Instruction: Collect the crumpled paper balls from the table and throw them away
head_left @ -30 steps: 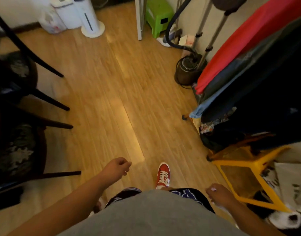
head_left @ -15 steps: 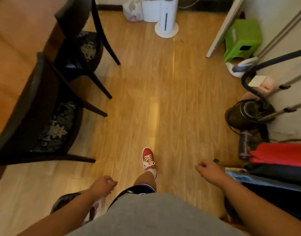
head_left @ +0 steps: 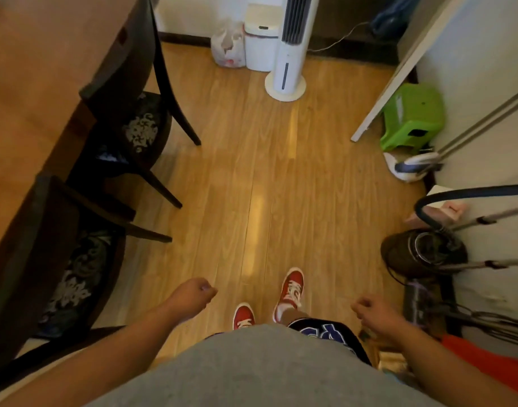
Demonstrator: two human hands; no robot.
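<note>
Paper balls possibly hidden in fisted left hand (head_left: 190, 295); right hand (head_left: 372, 314) blurred.

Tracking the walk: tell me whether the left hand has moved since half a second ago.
Yes. The left hand, fist closed, has swung forward, away from the grey shirt toward the near chair's front leg.

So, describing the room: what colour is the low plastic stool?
Bright green stool, clearest in the head view, by the right wall.
</note>
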